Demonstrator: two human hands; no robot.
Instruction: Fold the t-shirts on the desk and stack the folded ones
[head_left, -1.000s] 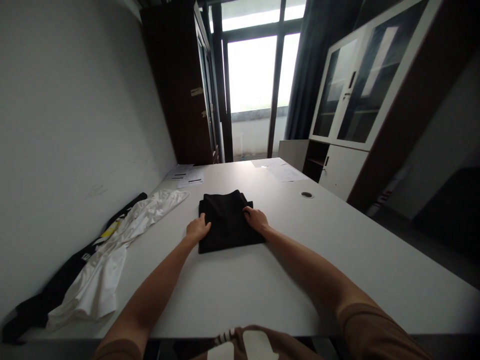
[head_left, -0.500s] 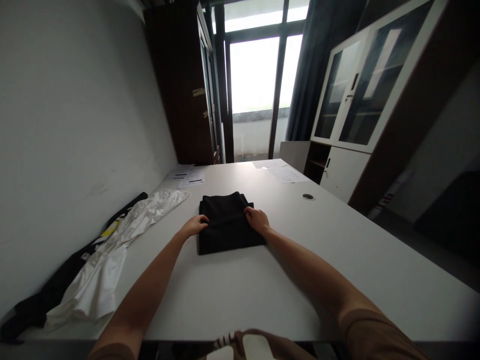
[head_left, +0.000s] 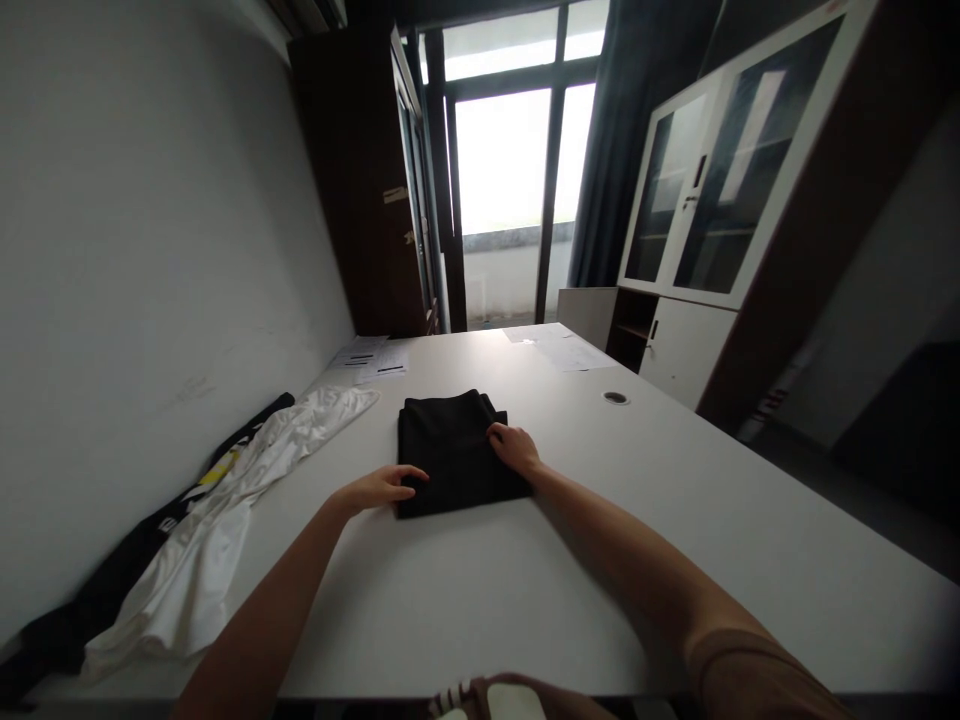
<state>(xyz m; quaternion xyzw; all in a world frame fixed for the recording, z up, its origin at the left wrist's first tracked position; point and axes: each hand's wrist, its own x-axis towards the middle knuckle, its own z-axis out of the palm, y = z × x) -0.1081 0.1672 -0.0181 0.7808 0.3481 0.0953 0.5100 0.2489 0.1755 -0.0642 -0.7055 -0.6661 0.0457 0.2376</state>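
Note:
A black garment, folded into a compact rectangle, lies flat on the white table. At its lower left corner is my left hand, thumb and fingers apart, the fingertips over the cloth's edge. My right hand is closed at the garment's right side, fingers curled on the fabric's edge. Several layers show at the upper right corner of the fold. The garment's exact kind cannot be made out.
Along the left wall lie a crumpled white satiny garment and dark clothing with a yellow patch. Papers lie at the far left, more sheets at the far right. A cable hole is set in the tabletop.
My left hand has let go of the garment's left edge and come toward me to its lower left corner, fingers spreading. My right hand stays at the right side.

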